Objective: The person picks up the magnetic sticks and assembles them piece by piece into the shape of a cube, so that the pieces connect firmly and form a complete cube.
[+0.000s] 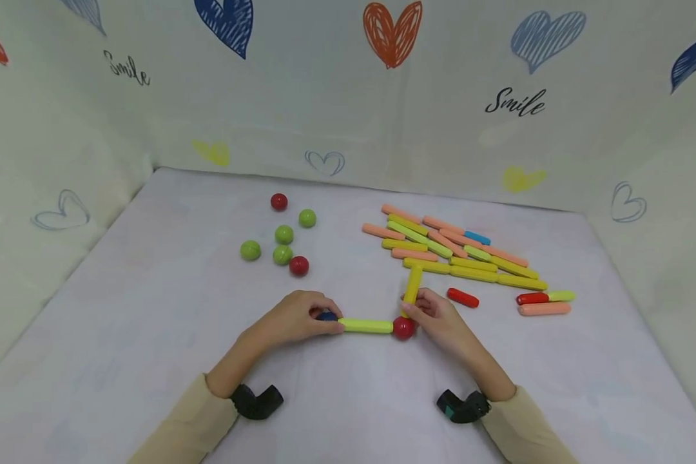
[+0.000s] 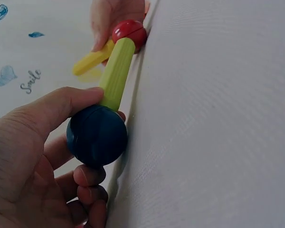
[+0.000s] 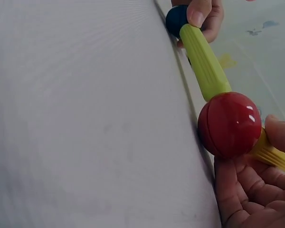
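Note:
A light green stick (image 1: 367, 326) joins a dark blue ball (image 2: 97, 136) at its left end to a red ball (image 1: 403, 328) at its right end. From the red ball a yellow stick (image 1: 413, 285) points away toward the back. My left hand (image 1: 297, 317) pinches the green stick's end beside the blue ball, with thumb and fingers around them; the head view shows only part of that ball. My right hand (image 1: 443, 322) pinches the yellow stick near the red ball (image 3: 229, 125), and its lower fingers lie close under the ball.
Several green balls (image 1: 251, 250) and two red balls (image 1: 278, 202) lie at the back left. Several orange, yellow and green sticks (image 1: 473, 274), with a blue one (image 1: 477, 238), are spread at the back right. A short red stick (image 1: 463, 297) lies near my right hand.

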`<state>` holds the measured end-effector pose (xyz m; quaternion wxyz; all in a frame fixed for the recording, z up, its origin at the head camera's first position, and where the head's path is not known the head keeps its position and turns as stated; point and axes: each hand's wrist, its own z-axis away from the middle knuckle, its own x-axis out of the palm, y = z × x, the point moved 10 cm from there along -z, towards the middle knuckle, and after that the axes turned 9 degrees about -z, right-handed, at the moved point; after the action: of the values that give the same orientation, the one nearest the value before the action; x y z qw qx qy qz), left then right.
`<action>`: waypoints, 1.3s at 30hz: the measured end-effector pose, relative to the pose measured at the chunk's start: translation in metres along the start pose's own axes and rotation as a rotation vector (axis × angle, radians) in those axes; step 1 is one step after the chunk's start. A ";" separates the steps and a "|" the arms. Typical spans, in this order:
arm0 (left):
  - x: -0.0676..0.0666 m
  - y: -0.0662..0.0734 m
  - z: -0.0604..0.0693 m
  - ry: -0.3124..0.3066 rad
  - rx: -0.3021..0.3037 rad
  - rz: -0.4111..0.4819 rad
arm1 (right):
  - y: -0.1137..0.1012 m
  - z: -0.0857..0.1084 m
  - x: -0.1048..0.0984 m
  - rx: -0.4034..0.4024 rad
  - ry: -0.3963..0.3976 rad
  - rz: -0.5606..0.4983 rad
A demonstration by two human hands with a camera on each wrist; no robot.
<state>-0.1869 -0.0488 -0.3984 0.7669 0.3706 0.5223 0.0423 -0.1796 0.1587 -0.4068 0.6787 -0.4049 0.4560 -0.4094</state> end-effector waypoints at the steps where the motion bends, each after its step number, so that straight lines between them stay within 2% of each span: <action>1: 0.000 0.000 0.000 -0.010 0.000 -0.001 | 0.001 0.000 0.001 0.003 -0.006 0.012; 8: 0.001 0.005 0.001 -0.094 0.009 -0.005 | -0.004 -0.003 0.003 0.000 -0.051 0.083; 11: 0.001 0.006 0.002 -0.113 0.016 -0.007 | -0.007 -0.003 0.003 -0.019 -0.067 0.085; 15: 0.005 0.005 0.005 -0.145 0.018 -0.015 | -0.004 -0.002 0.007 0.002 -0.097 0.075; 25: 0.000 0.007 0.006 -0.159 0.024 -0.050 | -0.004 -0.002 0.004 0.010 -0.091 0.104; 28: -0.012 0.003 0.004 -0.095 -0.011 -0.035 | -0.003 -0.002 0.003 0.012 -0.089 0.104; 31: -0.033 -0.008 0.003 0.061 -0.074 -0.014 | -0.003 -0.002 0.003 0.007 -0.085 0.092; 35: -0.062 -0.027 0.008 0.269 -0.183 0.020 | -0.001 -0.003 0.003 0.016 -0.090 0.070; 37: -0.069 -0.035 0.011 0.322 -0.221 0.035 | 0.000 -0.002 0.004 0.017 -0.097 0.074; 39: -0.071 -0.041 0.010 0.337 -0.240 0.027 | 0.001 -0.001 0.005 0.017 -0.100 0.082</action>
<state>-0.2236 -0.1159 -0.3667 0.7067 0.2713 0.6294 0.1759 -0.1791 0.1540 -0.4092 0.7202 -0.4002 0.4342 -0.3643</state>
